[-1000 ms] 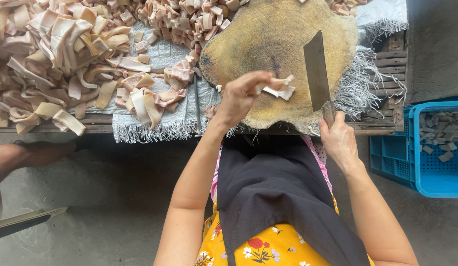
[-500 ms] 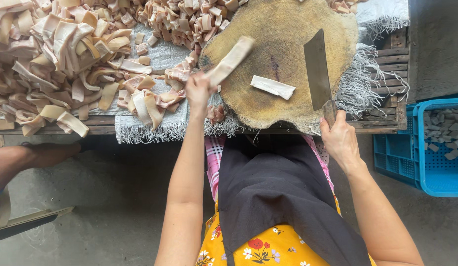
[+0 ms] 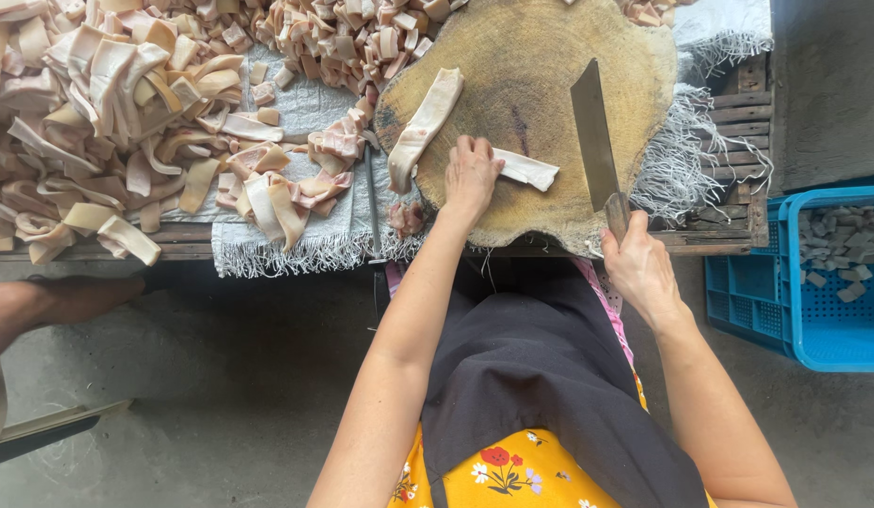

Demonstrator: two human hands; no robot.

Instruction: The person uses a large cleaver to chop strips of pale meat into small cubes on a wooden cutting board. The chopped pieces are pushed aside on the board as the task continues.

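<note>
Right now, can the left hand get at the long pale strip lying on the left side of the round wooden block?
Probably yes. The left hand rests on the wooden block just beside the long strip, and nothing lies between them. The cleaver, held by the right hand, stands on the other side.

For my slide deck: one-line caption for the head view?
Left hand steadies pale strips on a round wooden block; right hand holds a cleaver.
</note>
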